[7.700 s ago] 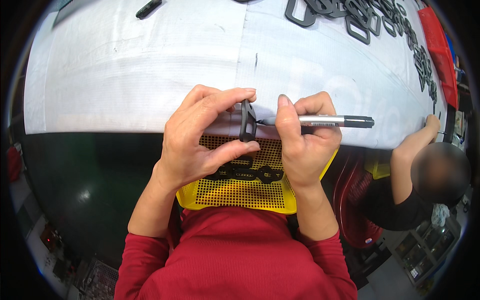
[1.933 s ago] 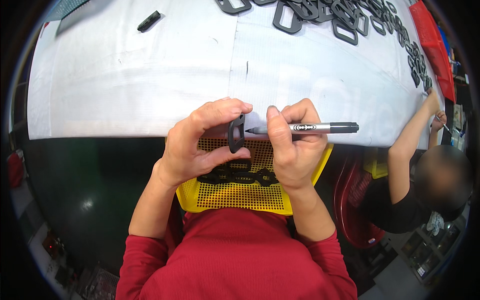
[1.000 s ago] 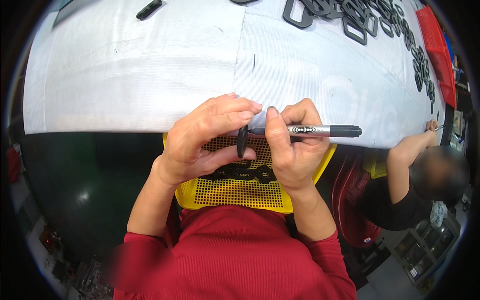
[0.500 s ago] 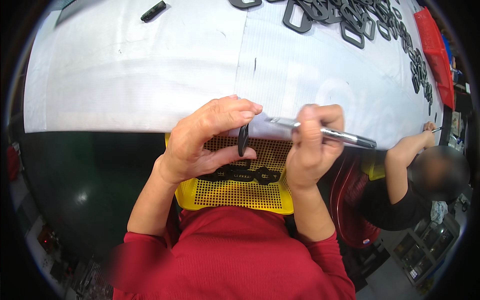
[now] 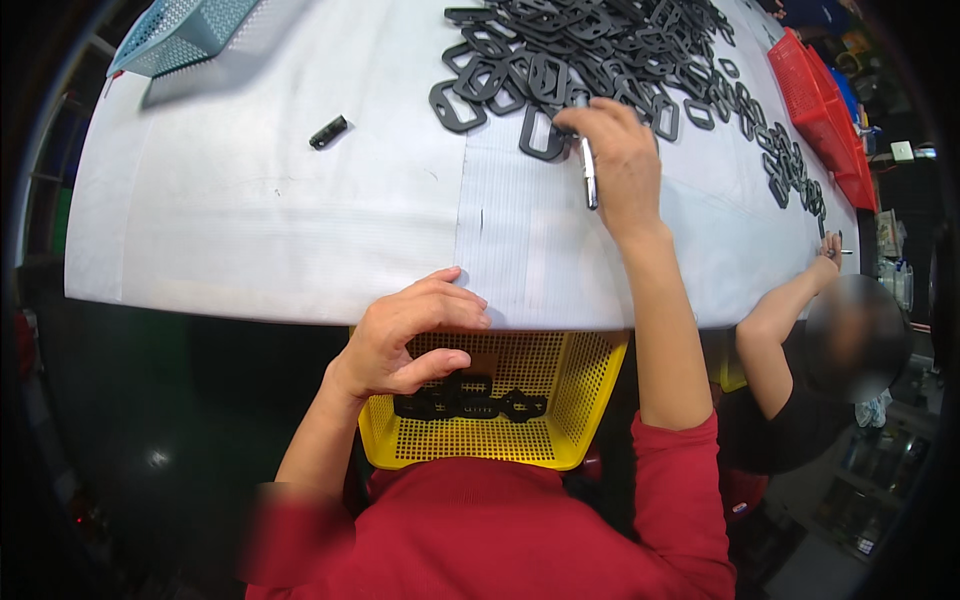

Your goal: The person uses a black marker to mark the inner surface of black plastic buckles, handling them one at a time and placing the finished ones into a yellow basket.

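Note:
My right hand reaches over the table to the near edge of a pile of flat black plastic frames. Gripped in it is a silver pen-shaped tool, its one end pointing back toward me. The fingertips are beside a frame at the pile's edge; whether they touch it I cannot tell. My left hand hovers empty at the table's front edge, thumb and fingers apart. Below it, a yellow perforated basket rests against my lap with several black pieces inside.
A small black cylindrical piece lies on the white-covered table. A blue-grey basket stands at the far left, a red basket along the right edge. More frames trail to the right, where another person's arm rests at the table.
The black piece between my left thumb and fingers is gone from that hand. My right hand has moved forward with the tool to the pile. The view has shifted, showing more of the far table.

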`<state>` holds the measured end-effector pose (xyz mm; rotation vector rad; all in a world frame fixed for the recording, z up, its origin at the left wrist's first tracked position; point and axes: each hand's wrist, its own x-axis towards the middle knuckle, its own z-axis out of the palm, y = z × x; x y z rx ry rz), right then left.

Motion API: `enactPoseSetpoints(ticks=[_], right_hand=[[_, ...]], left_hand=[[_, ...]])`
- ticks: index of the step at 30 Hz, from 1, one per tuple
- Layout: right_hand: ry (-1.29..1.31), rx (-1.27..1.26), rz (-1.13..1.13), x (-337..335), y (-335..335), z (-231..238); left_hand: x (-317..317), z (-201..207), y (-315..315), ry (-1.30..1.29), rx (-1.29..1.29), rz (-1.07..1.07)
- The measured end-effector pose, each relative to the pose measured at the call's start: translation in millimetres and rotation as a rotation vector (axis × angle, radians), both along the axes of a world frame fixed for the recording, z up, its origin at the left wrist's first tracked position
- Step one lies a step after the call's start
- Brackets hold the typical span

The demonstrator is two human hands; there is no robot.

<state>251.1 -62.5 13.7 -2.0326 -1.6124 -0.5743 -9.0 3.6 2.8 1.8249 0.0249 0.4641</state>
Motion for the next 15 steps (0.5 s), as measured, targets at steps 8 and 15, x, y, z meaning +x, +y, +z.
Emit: enactPoseSetpoints(ticks=[8, 15], right_hand=[[0.860, 0.406, -0.040, -50, -27, 7], [2.144, 0.277, 0.143, -106, -58, 29]], left_hand=[[-2, 8, -6, 0.150, -0.280, 0.130], [19, 16, -21, -0.181, -0.343, 0.269]])
